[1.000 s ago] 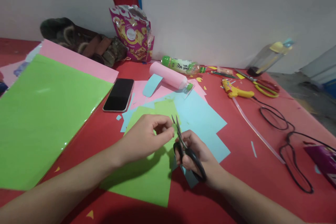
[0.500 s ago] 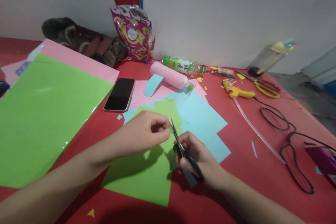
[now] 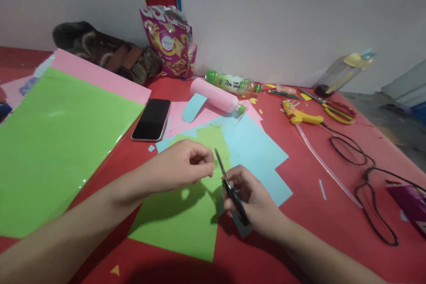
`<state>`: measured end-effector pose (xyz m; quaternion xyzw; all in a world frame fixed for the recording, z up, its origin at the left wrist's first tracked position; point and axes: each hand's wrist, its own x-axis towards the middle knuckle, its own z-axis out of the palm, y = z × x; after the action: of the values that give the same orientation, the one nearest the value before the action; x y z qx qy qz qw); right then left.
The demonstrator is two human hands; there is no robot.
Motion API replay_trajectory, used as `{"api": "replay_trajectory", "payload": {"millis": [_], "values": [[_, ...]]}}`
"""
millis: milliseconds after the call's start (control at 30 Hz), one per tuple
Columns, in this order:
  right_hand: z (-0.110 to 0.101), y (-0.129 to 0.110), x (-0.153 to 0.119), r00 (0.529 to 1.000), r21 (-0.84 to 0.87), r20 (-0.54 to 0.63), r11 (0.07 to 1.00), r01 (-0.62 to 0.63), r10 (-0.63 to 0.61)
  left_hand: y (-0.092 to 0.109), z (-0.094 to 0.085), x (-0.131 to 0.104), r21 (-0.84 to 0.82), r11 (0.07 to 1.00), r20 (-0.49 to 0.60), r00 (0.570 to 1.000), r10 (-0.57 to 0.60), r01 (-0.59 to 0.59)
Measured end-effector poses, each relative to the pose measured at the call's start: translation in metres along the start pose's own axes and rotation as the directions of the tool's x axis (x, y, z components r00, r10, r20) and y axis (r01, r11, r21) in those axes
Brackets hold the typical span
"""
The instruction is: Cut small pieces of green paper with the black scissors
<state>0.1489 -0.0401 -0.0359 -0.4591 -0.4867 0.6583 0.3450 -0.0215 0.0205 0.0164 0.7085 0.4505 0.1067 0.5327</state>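
Black-handled scissors (image 3: 235,199) are in my right hand (image 3: 254,193), blades pointing up and away and nearly together. Just left of the blade tips, my left hand (image 3: 189,162) pinches a tiny green scrap (image 3: 215,165) between thumb and forefinger. Both hands are above a light green sheet (image 3: 183,226), which lies over blue paper (image 3: 256,151) and pink paper. Behind them a bottle wrapped in pink paper (image 3: 214,95) lies on its side, with a curved blue strip (image 3: 194,108) against it.
A phone (image 3: 151,120) and a large green sheet (image 3: 66,142) lie left. A yellow glue gun (image 3: 301,116) with a looping black cord, other scissors (image 3: 337,112) and a clear bottle (image 3: 342,75) are right. A snack bag (image 3: 169,44) and green-capped bottle (image 3: 229,82) stand and lie behind.
The scissors have turned a little more upright and their blades have closed closer together. My left hand has shifted slightly left, and the green scrap at its fingertips shows more clearly.
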Motion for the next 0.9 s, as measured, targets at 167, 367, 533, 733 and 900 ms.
{"api": "replay_trajectory", "payload": {"millis": [167,367,533,733,900], "values": [[0.0,0.0,0.001,0.997,0.159,-0.007,0.984,0.074,-0.073,-0.003,0.002,0.003,0.047,0.999,0.072,0.997,-0.006,0.003],[0.0,-0.002,0.001,0.996,0.244,-0.041,0.966,0.087,-0.079,-0.007,0.012,0.003,0.105,0.991,0.243,0.968,0.056,-0.084],[0.001,-0.005,0.001,0.997,0.217,-0.038,0.974,0.072,-0.066,-0.009,0.019,0.004,0.137,0.976,0.332,0.936,0.116,-0.169],[0.002,-0.001,-0.002,0.998,0.168,-0.003,0.984,0.065,-0.065,-0.01,0.022,0.003,0.142,0.967,0.36,0.921,0.149,-0.212],[0.003,0.001,0.001,0.985,0.148,-0.115,0.979,0.142,-0.126,-0.011,0.021,0.006,0.11,0.971,0.327,0.931,0.165,-0.21]]}}
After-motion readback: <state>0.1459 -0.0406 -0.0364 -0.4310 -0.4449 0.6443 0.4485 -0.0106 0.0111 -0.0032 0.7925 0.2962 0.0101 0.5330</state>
